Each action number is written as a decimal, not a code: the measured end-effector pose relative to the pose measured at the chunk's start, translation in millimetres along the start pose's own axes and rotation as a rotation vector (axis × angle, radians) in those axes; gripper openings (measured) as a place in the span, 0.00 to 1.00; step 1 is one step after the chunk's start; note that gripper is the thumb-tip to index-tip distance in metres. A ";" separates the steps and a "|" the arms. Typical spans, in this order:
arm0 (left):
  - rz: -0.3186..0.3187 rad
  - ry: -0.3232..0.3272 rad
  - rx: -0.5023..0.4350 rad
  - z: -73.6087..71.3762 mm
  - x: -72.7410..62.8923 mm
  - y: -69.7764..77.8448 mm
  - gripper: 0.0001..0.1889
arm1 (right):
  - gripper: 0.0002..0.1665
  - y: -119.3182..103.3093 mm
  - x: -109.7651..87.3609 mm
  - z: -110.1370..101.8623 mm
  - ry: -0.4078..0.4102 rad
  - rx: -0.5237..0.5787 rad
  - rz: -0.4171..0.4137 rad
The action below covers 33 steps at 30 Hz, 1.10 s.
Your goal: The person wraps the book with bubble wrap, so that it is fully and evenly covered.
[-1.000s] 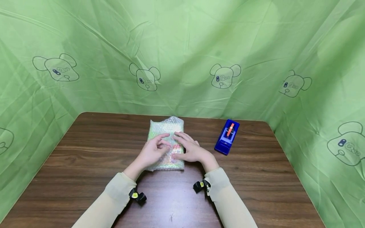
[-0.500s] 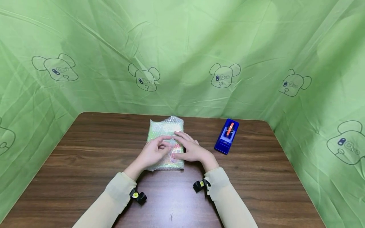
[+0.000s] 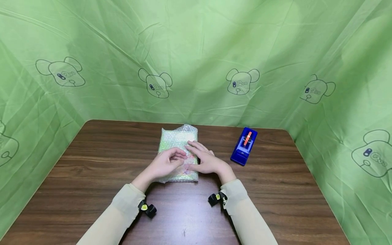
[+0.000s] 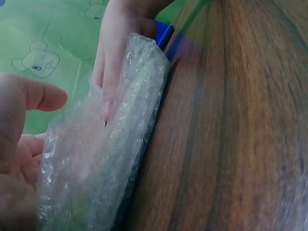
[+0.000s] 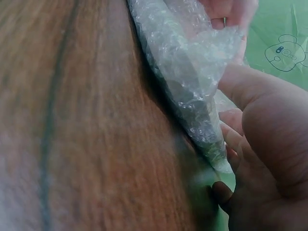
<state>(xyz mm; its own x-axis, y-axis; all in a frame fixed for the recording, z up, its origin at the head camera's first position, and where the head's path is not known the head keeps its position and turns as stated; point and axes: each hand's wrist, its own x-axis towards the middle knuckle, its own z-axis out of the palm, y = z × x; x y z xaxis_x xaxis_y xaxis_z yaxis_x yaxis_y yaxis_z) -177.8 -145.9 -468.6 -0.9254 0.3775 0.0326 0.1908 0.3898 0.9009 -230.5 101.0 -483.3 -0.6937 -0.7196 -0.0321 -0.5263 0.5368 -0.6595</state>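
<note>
A flat package in clear bubble wrap (image 3: 174, 137) lies on the table, a green and pink print showing through. My left hand (image 3: 166, 163) is over its lower left part, fingers loosely bent. In the left wrist view, that hand's thumb (image 4: 48, 96) stands apart from a raised flap of the wrap (image 4: 72, 144). My right hand (image 3: 206, 160) rests over the package's right side, fingers and thumb spread. The right wrist view has the right thumb (image 5: 240, 84) touching the loose wrap edge. Behind the wrap, some fingertips are hidden.
To the right of the package lies a blue tape dispenser (image 3: 244, 146) with an orange core. The brown wooden table (image 3: 98, 163) ends at a green curtain (image 3: 196, 54) behind and at both sides.
My left index finger, stretched forward before and then reaching across to the right fingertips, is now drawn back and bent nearer the thumb. The right hand and the package stay nearly still.
</note>
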 end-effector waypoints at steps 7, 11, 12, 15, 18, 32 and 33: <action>-0.011 0.001 0.028 -0.6 -0.4 -3.9 0.18 | 0.62 3.7 -2.7 -3.7 -0.036 0.097 -0.022; -0.064 0.028 0.003 0.6 -0.9 -4.1 0.21 | 0.64 6.3 -3.3 -5.5 -0.028 0.146 -0.051; -0.080 0.036 -0.004 1.0 -1.1 -4.0 0.22 | 0.61 7.4 -3.2 -5.6 -0.023 0.147 -0.058; -0.127 0.061 -0.038 1.6 -1.6 -3.9 0.26 | 0.50 9.4 -3.0 -6.2 -0.008 0.142 -0.068; -0.160 0.081 -0.054 1.6 -1.8 -4.1 0.31 | 0.41 11.6 -2.0 -5.9 0.005 0.128 -0.087; -0.052 0.024 0.078 -12.4 -4.9 -0.7 0.30 | 0.33 6.4 -2.9 -5.2 0.008 0.102 -0.079; -0.022 0.029 0.144 -15.3 -5.5 -0.7 0.27 | 0.32 6.0 -3.1 -5.2 0.005 0.098 -0.076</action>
<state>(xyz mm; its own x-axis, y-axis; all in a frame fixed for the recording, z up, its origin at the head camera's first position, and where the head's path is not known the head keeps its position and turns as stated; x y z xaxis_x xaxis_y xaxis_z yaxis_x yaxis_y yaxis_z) -177.9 -161.2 -462.8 -0.9384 0.3443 0.0279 0.2137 0.5150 0.8301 -234.1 108.7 -483.2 -0.6560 -0.7543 0.0248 -0.5273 0.4345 -0.7302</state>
